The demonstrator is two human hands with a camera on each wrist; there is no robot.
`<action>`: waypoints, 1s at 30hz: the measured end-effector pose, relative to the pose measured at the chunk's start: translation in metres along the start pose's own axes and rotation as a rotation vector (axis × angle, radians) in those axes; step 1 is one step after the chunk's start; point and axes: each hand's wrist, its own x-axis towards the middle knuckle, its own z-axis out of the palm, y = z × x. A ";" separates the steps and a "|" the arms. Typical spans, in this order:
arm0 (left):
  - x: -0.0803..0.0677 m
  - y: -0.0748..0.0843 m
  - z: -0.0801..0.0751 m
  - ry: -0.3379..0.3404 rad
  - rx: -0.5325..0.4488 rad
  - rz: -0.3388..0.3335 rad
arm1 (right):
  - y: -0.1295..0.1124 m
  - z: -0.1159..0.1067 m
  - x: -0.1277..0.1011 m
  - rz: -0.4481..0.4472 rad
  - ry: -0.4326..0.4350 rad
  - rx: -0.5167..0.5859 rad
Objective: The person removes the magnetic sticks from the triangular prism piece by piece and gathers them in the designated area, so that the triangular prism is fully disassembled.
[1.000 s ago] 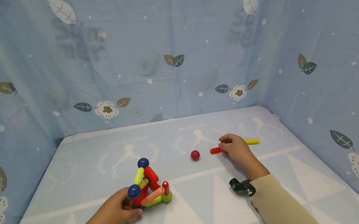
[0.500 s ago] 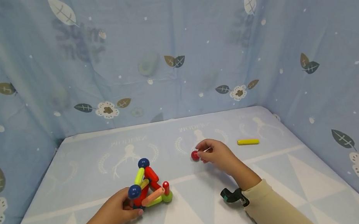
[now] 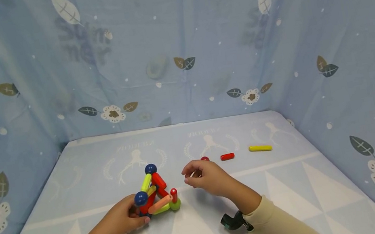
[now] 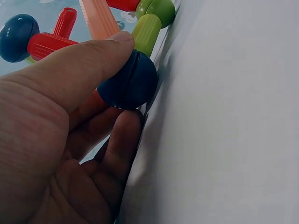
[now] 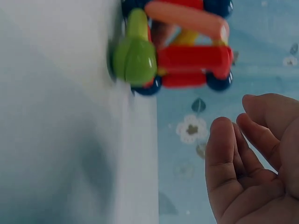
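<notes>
A frame of magnetic rods (image 3: 159,181) and balls stands on the table left of centre in the head view. My left hand (image 3: 117,223) pinches a blue ball (image 4: 131,84) at its lower near corner, thumb above and fingers beneath. A green ball (image 5: 134,60) forms another low corner, with a short red rod (image 3: 174,194) rising from it. To the right of the frame, my right hand (image 3: 209,177) hovers with fingers loosely bent. Nothing shows between its fingertips (image 5: 222,127) in the right wrist view.
Behind my right hand lies a red ball (image 3: 204,158), mostly hidden. A loose red rod (image 3: 227,156) and a yellow rod (image 3: 260,148) lie farther right. Blue patterned cloth (image 3: 175,86) surrounds the table on the back and sides.
My right hand has moved left from the loose red rod, past the red ball, toward the frame. The red rod is uncovered again. My left hand keeps its hold.
</notes>
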 end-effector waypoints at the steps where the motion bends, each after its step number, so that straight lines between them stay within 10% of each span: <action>1: 0.000 0.000 0.000 0.002 0.001 0.001 | -0.003 0.004 -0.001 -0.012 -0.012 -0.006; 30: -0.005 0.002 0.008 0.011 -0.007 0.012 | -0.037 0.041 -0.014 -0.169 -0.121 -0.289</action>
